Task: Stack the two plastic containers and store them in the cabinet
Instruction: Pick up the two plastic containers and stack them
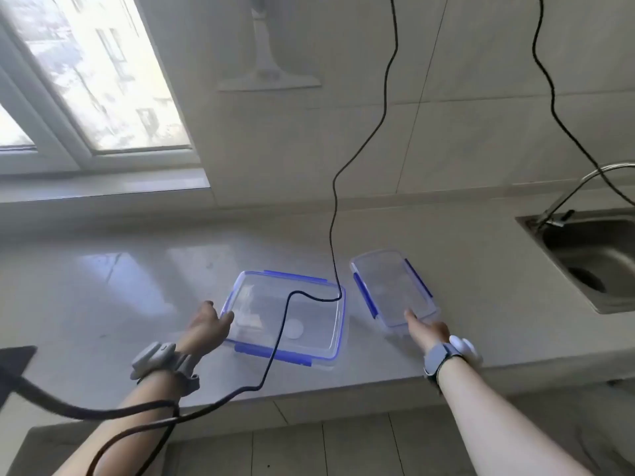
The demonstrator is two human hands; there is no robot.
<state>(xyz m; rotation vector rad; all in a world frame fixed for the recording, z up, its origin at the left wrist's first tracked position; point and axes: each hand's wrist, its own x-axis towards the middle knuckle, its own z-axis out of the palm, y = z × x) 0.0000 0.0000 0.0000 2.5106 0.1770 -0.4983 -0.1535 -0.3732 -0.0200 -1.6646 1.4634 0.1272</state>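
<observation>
Two clear plastic containers with blue clip lids lie on the pale countertop [137, 286]. The larger container [305, 314] is in the middle, near the front edge. The smaller container [391, 286] lies just to its right, angled. My left hand [206, 326] touches the larger container's left rim, with the thumb on the lid edge and the fingers hidden behind the side. My right hand [426, 329] rests on the near end of the smaller container, with the fingers bent down out of sight. No cabinet is in view.
A steel sink [591, 259] with a tap [584, 187] is set into the counter at the right. Black cables [335, 214] hang in front of the tiled wall and cross the larger container. A window [86, 80] is at the upper left. Floor tiles show below the counter edge.
</observation>
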